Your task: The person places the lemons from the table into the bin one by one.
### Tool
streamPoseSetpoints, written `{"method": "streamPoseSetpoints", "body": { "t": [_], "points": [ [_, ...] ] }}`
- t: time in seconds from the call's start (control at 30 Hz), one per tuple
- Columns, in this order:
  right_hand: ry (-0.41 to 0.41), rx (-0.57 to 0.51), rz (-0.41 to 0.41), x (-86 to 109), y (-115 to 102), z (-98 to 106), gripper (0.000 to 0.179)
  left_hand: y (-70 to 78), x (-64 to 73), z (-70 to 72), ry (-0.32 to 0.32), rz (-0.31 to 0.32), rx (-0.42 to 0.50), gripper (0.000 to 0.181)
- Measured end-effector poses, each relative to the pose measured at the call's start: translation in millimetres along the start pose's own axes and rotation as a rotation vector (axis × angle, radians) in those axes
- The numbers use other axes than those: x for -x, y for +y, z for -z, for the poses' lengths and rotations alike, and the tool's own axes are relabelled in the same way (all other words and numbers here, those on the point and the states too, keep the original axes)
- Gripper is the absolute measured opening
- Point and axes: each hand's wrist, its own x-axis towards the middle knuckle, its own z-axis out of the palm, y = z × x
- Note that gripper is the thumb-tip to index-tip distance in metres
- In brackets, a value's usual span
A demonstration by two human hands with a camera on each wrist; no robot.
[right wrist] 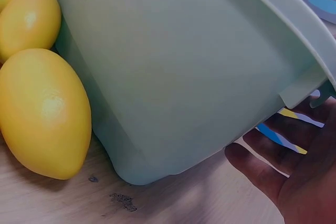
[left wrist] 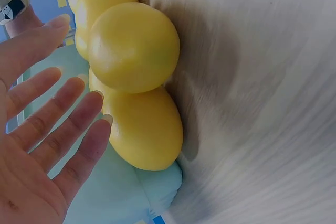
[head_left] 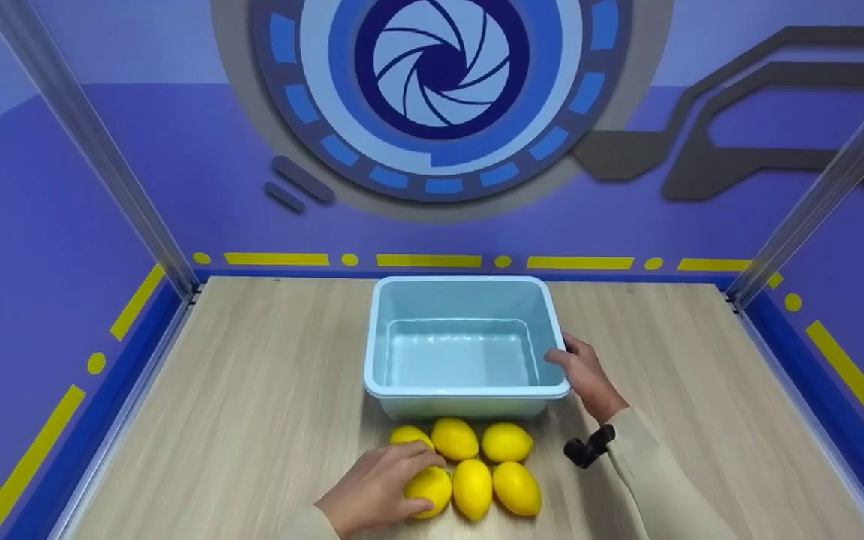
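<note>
A pale blue plastic basin (head_left: 469, 392) stands on the table with nothing inside it. At its right side, my right hand (head_left: 589, 379) grips the rim, thumb over the edge and fingers along the outside, under the lip in the right wrist view. Several yellow lemons (head_left: 472, 487) lie in two rows right in front of the basin. My left hand (head_left: 379, 484) hovers over the leftmost lemons, fingers spread and thumb beside the near-left lemon (head_left: 436, 484). In the left wrist view its fingers are extended, with their tips close to the lemons (left wrist: 134, 48).
The light wood table (head_left: 252, 405) is enclosed by blue-purple printed panels at the back and sides. Metal posts (head_left: 113, 161) rise at the back corners. A small black device (head_left: 589, 446) is strapped at the right wrist.
</note>
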Motion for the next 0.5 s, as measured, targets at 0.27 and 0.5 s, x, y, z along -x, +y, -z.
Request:
{"method": "streamPoseSetpoints", "body": {
  "t": [0.27, 0.5],
  "points": [
    [0.013, 0.006, 0.019, -0.6, -1.2, 0.9, 0.064, -0.5, -0.6, -2.9, 0.004, 0.001, 0.013, 0.041],
    [0.013, 0.005, 0.059, 1.8, 0.7, 0.9, 0.063, -1.5, 0.6, -7.0, 0.024, -0.031, 0.012, 0.041]
  ]
}}
